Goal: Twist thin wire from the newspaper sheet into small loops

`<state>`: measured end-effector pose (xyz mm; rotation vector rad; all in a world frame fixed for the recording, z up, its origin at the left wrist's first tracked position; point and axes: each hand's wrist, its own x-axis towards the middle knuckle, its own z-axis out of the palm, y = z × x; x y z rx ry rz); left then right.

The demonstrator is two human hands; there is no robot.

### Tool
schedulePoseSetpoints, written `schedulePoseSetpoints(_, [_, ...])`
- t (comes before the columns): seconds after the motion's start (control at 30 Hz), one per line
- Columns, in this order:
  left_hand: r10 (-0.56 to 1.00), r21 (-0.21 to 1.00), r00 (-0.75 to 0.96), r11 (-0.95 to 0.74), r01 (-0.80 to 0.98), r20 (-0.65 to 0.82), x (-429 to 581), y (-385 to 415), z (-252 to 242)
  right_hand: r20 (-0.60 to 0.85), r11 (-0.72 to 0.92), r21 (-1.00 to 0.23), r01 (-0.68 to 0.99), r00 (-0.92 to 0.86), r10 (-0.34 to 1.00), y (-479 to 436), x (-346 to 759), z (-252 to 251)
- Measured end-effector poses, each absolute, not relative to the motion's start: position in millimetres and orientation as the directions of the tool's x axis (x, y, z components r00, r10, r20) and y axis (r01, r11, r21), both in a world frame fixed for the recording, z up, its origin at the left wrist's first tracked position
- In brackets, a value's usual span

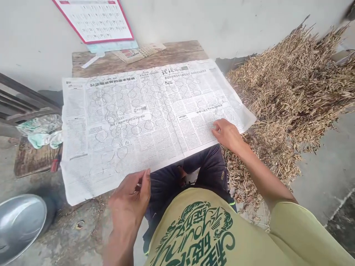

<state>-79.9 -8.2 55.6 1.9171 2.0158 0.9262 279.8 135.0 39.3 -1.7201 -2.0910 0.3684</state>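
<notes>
A large newspaper sheet (pixel 144 122) with printed columns and pen-drawn circles lies spread over a small wooden table (pixel 116 61). My left hand (pixel 130 197) is at the sheet's near edge, fingers curled, thumb and fingertips pinching the paper's border. My right hand (pixel 227 133) rests on the sheet's lower right corner, fingers bent and pressing the paper down. My knees in dark trousers (pixel 205 170) sit under the table's front edge.
A heap of dry straw and stalks (pixel 291 96) fills the right side. A wall calendar (pixel 95 18) hangs behind the table. A metal bowl (pixel 19 225) lies bottom left. Crumpled plastic (pixel 41 131) rests on a wooden board at left.
</notes>
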Motion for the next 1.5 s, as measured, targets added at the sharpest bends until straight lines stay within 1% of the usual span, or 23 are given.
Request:
schedulePoseSetpoints(0.07, [0.96,0.571,-0.107,-0.063,0.819,0.259,-76.2,-9.2,53.0,0.1,0.193,-0.357,0.914,-0.169,0.981,145.4,271.9,32.0])
schedulePoseSetpoints(0.13, [0.964,0.567,-0.098,-0.061,0.822,0.245,-73.3,-10.7,52.6,0.08,0.188,-0.314,0.931,-0.171,0.982,151.2,264.9,26.1])
schedulePoseSetpoints(0.23, [0.969,0.561,-0.095,-0.051,0.826,0.228,-71.0,-12.9,54.7,0.101,0.187,-0.296,0.937,-0.164,0.981,152.0,260.5,22.5])
schedulePoseSetpoints(0.3, [0.969,0.558,-0.096,-0.049,0.828,0.228,-70.6,-13.6,56.1,0.137,0.185,-0.31,0.933,-0.149,0.979,148.9,261.2,23.2])
schedulePoseSetpoints(0.37, [0.969,0.553,-0.091,-0.052,0.832,0.228,-70.4,-13.3,56.2,0.193,0.188,-0.368,0.911,-0.123,0.973,144.2,263.4,25.3])
schedulePoseSetpoints(0.43, [0.971,0.551,-0.075,-0.065,0.832,0.226,-69.4,-12.2,54.5,0.258,0.198,-0.475,0.857,-0.079,0.963,139.0,265.7,28.1])
schedulePoseSetpoints(0.53, [0.96,0.561,-0.046,-0.121,0.819,0.275,-65.6,-10.1,49.0,0.324,0.212,-0.656,0.725,0.017,0.946,131.8,267.9,32.7])
schedulePoseSetpoints(0.63, [0.938,0.561,-0.033,-0.178,0.809,0.345,-60.7,-9.0,42.7,0.33,0.214,-0.804,0.554,0.117,0.937,127.3,268.9,36.3])
schedulePoseSetpoints(0.73, [0.941,0.556,-0.01,-0.19,0.809,0.337,-57.6,-9.3,38.6,0.242,0.172,-0.941,0.29,0.226,0.944,128.5,271.6,38.0])
schedulePoseSetpoints(0.8, [0.948,0.556,0.005,-0.19,0.809,0.318,-57.0,-9.8,36.7,0.137,0.12,-0.99,0.076,0.269,0.953,132.4,275.3,37.9])
schedulePoseSetpoints(0.9, [0.954,0.55,0.021,-0.191,0.813,0.3,-57.3,-10.6,33.9,-0.045,0.013,-0.98,-0.197,0.289,0.956,139.7,282.9,36.5])
schedulePoseSetpoints(0.97, [0.955,0.548,0.033,-0.197,0.813,0.293,-57.3,-11.0,32.3,-0.133,-0.042,-0.954,-0.296,0.296,0.946,143.2,288.4,35.5])
schedulePoseSetpoints(1.03, [0.955,0.549,0.046,-0.207,0.81,0.292,-57.0,-11.1,31.5,-0.169,-0.068,-0.947,-0.315,0.307,0.937,145.0,294.3,35.7])
schedulePoseSetpoints(1.17, [0.955,0.542,0.081,-0.231,0.808,0.286,-55.6,-10.0,32.5,-0.133,-0.07,-0.975,-0.211,0.301,0.944,150.1,307.3,42.7])
schedulePoseSetpoints(1.23, [0.958,0.543,0.085,-0.228,0.808,0.275,-54.8,-9.1,32.6,-0.146,-0.096,-0.978,-0.184,0.283,0.948,156.7,313.2,48.8])
schedulePoseSetpoints(1.27, [0.96,0.546,0.082,-0.221,0.808,0.266,-54.3,-8.8,32.3,-0.178,-0.129,-0.973,-0.189,0.271,0.946,161.2,315.5,51.9])
schedulePoseSetpoints(1.4, [0.969,0.566,0.08,-0.202,0.799,0.232,-52.2,-8.5,28.7,-0.387,-0.333,-0.911,-0.243,0.228,0.893,180.8,319.4,60.3])
schedulePoseSetpoints(1.5, [0.97,0.584,0.087,-0.206,0.785,0.225,-51.6,-9.5,25.9,-0.46,-0.41,-0.879,-0.244,0.204,0.864,191.8,318.1,62.1])
